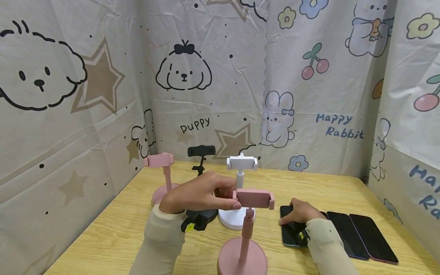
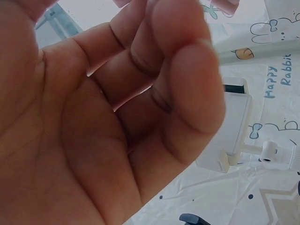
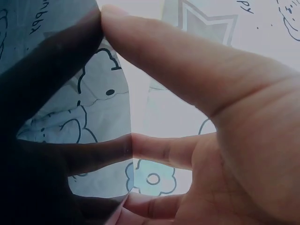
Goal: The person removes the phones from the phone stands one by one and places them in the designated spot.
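Note:
A pink phone stand [image 1: 246,233] stands upright on the wooden table, nearest the front. My left hand [image 1: 203,194] pinches the left end of its clamp between thumb and fingers; the left wrist view shows the curled fingers [image 2: 194,89] close up, with a bit of pink clamp [image 2: 227,5] beyond them. On the right, my right hand [image 1: 304,212] grips a dark phone [image 1: 288,231] lying on the table, thumb at its left edge. In the right wrist view the glossy phone screen [image 3: 51,117] mirrors the hand, and the thumb and fingertips touch it, well apart.
Behind the front stand are a white phone stand [image 1: 242,164], a black one [image 1: 201,151] and a second pink one [image 1: 159,160]. Phones [image 1: 374,236] lie side by side at the right, one partly hidden by my right arm. Printed cloth [image 1: 213,107] walls the table's back and sides.

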`<state>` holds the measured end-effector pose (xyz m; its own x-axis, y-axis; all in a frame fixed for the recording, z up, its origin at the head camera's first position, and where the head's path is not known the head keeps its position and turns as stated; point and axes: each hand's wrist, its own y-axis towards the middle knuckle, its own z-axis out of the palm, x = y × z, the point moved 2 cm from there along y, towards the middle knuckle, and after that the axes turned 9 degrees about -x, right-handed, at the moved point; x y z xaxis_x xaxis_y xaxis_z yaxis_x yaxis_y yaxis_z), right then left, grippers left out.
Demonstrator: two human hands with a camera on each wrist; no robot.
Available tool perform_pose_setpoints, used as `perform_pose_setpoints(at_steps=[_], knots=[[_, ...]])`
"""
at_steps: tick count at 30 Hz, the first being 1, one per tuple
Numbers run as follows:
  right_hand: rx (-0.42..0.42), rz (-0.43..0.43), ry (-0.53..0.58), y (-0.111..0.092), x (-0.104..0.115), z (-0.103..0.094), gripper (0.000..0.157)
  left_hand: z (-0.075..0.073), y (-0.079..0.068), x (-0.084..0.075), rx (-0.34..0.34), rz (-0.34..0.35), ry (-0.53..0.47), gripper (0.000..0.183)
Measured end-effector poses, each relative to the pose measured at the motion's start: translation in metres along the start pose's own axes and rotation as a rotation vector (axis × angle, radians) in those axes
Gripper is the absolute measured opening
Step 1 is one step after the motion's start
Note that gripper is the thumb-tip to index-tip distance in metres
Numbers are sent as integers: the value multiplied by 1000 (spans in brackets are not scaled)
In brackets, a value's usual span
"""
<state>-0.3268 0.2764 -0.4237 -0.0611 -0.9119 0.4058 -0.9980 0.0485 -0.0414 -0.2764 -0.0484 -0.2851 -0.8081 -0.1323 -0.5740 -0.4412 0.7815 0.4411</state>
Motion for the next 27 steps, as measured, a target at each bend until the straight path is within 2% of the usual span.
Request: perform_pose_setpoints(at_steps=[17, 27], knots=[[-15, 2, -63, 0, 0, -2, 76, 1, 0, 0, 2, 5, -3, 16], [-5, 34, -75, 0, 0, -2, 78, 0, 0, 0, 1, 3, -10, 17]])
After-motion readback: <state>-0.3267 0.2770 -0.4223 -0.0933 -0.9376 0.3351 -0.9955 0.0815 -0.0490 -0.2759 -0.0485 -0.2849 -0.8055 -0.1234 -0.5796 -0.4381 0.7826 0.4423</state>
